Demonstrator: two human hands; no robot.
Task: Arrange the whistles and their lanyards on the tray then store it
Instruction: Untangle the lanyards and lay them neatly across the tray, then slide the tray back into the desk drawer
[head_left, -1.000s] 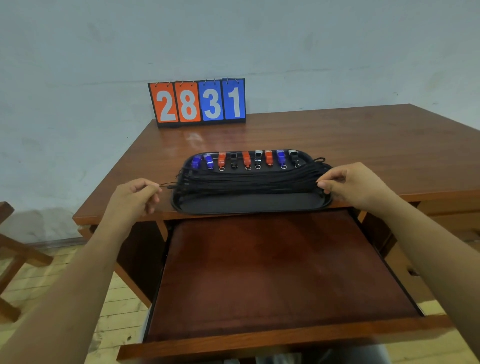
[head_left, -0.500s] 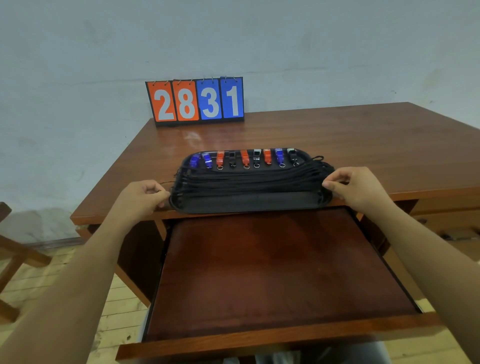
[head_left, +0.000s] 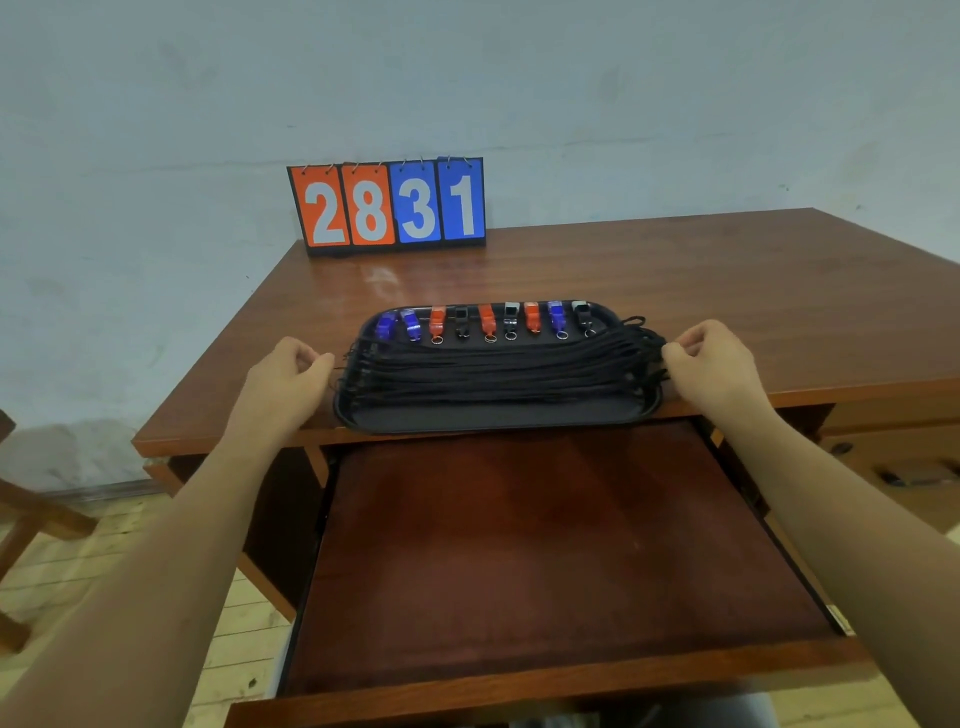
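Nearest lies a flat, pull-out wooden shelf (head_left: 545, 545), dark reddish-brown with a dull, smooth top and a paler front lip, drawn out from under the desk (head_left: 727, 291). To its left, pale wooden floorboards (head_left: 244, 623) show below. Both bare forearms reach over the shelf to a shallow black oval plastic tray (head_left: 493, 415) that sits at the desk's front edge, its near rim just overhanging. The left hand (head_left: 291, 374) is at the tray's left end, curled fingers and thumb pinching a thin cord end; the right hand (head_left: 711, 364) is at the right end, fingertips pinching the looped ends of the black cord lanyards (head_left: 498, 374), which lie stretched in a dense, ropy band across the tray's width. Behind them, along the tray's far side, a row of small glossy plastic whistles (head_left: 488, 319) in blue, orange and black stands side by side, metal rings pointing nearward. Farther back on the polished desk stands a flip scoreboard (head_left: 387, 208) of orange and blue cards reading 2831, before a mottled pale wall (head_left: 467, 78).
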